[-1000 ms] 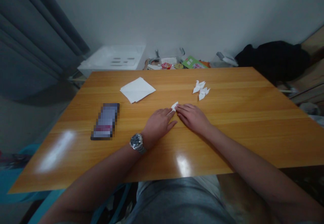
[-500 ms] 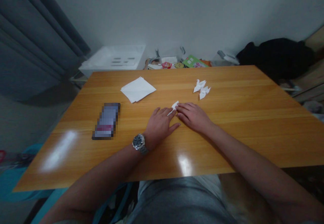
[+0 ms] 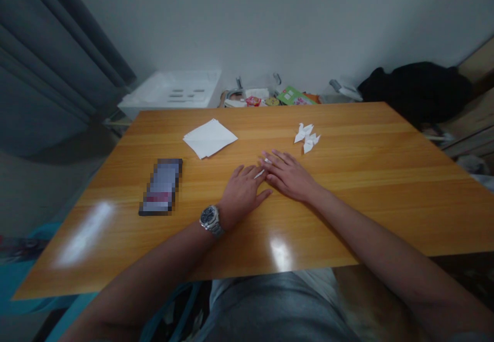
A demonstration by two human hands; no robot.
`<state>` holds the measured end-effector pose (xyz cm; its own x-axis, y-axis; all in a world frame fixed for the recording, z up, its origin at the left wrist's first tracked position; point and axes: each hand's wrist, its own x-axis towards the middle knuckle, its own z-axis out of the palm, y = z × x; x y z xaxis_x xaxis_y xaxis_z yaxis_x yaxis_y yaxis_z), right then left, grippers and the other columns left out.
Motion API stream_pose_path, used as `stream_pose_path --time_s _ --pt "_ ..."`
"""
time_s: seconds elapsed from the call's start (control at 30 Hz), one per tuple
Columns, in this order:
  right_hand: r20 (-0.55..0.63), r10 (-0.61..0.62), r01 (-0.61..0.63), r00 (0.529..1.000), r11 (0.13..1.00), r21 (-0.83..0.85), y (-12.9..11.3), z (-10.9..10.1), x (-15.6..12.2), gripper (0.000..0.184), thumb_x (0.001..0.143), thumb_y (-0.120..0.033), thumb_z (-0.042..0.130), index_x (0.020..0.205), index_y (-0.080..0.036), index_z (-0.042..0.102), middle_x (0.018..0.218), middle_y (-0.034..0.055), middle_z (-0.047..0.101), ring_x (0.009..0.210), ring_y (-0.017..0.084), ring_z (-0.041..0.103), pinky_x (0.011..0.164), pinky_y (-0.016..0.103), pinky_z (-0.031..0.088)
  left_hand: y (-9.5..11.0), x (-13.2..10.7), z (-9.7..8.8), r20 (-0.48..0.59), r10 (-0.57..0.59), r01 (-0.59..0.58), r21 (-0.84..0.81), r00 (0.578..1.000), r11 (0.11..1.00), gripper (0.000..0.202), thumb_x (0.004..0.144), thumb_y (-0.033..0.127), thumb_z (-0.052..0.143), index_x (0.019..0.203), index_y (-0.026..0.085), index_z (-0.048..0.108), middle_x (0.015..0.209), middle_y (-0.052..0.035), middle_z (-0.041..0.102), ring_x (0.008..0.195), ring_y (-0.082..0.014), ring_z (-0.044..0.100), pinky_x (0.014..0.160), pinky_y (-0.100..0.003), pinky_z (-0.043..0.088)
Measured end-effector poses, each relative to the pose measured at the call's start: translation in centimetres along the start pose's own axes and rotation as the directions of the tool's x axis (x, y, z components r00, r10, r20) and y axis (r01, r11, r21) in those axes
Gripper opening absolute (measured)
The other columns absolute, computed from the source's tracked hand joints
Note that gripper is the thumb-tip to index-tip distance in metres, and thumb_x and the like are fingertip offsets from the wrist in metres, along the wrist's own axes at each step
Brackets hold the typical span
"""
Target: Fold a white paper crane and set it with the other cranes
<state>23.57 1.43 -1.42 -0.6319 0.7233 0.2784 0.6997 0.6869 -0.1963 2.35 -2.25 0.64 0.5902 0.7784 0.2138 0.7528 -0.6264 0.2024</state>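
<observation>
My left hand (image 3: 241,193), with a steel watch (image 3: 209,217) on the wrist, lies flat on the wooden table (image 3: 366,177), fingertips against a small white folded paper (image 3: 261,172). My right hand (image 3: 288,176) lies flat too, fingers stretched out over that paper and covering most of it. Only small white slivers show between the two hands. Both hands are open and press down rather than grip.
A stack of white paper squares (image 3: 209,138) lies at the back left. Two folded white paper figures (image 3: 306,136) sit at the back right. A dark phone (image 3: 162,186) rests left of my hands. A white box (image 3: 173,92), clutter and black fabric (image 3: 417,87) lie behind the table.
My right hand slid forward and left over the small folded paper, hiding the white tip that showed before. My left hand hardly moved.
</observation>
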Motion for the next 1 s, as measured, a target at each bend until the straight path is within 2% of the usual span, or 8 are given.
stream_pose_path --time_s 0.17,0.43,0.7,0.87,1.0 --pt "0.089 -0.012 0.009 0.996 0.999 0.033 0.5 0.4 -0.5 0.056 0.107 -0.045 0.034 0.160 -0.027 0.029 0.163 0.0056 0.037 0.154 0.028 0.027 0.123 0.059 0.023 0.0 0.0 -0.1 -0.002 0.015 -0.015 0.026 1.000 1.000 0.046 0.098 0.043 0.056 0.137 0.019 0.056 0.142 -0.0121 0.059 0.130 -0.0304 0.052 0.115 -0.049 0.032" --pt "0.116 0.053 -0.058 0.992 0.997 0.041 0.9 0.5 -1.2 0.058 0.106 -0.051 0.033 0.161 -0.033 0.026 0.164 0.0027 0.035 0.154 0.028 0.025 0.124 0.059 0.022 0.2 -0.2 -0.1 0.004 -0.001 0.001 0.005 1.000 1.000 0.054 0.098 0.043 0.057 0.145 0.019 0.049 0.147 -0.0134 0.055 0.132 -0.0292 0.051 0.115 -0.045 0.035" --pt "0.064 0.191 -0.191 0.980 0.982 -0.005 2.0 0.8 -1.0 0.056 0.106 -0.050 0.030 0.160 -0.033 0.030 0.163 0.0025 0.036 0.153 0.030 0.029 0.122 0.061 0.025 -0.1 -0.3 0.1 0.038 -0.005 0.004 0.022 0.999 1.000 0.053 0.100 0.047 0.052 0.143 0.017 0.053 0.149 -0.0147 0.054 0.133 -0.0304 0.051 0.114 -0.046 0.035" --pt "0.065 0.196 -0.195 0.979 0.981 -0.010 1.8 0.9 -1.0 0.058 0.106 -0.052 0.030 0.160 -0.029 0.031 0.163 0.0055 0.036 0.152 0.031 0.031 0.121 0.063 0.023 -0.1 -0.2 0.0 0.044 -0.008 0.007 0.019 0.999 1.000 0.052 0.100 0.047 0.053 0.144 0.019 0.052 0.150 -0.0141 0.052 0.135 -0.0300 0.050 0.117 -0.050 0.030" --pt "0.006 0.183 -0.183 0.983 0.983 -0.022 1.3 0.3 -0.8 0.063 0.106 -0.052 0.031 0.162 -0.025 0.024 0.165 0.0091 0.032 0.151 0.030 0.032 0.122 0.063 0.021 -0.1 -0.2 0.1 0.038 -0.006 0.005 0.015 0.999 1.000 0.051 0.099 0.047 0.053 0.144 0.022 0.052 0.150 -0.0127 0.053 0.135 -0.0300 0.050 0.118 -0.053 0.028"
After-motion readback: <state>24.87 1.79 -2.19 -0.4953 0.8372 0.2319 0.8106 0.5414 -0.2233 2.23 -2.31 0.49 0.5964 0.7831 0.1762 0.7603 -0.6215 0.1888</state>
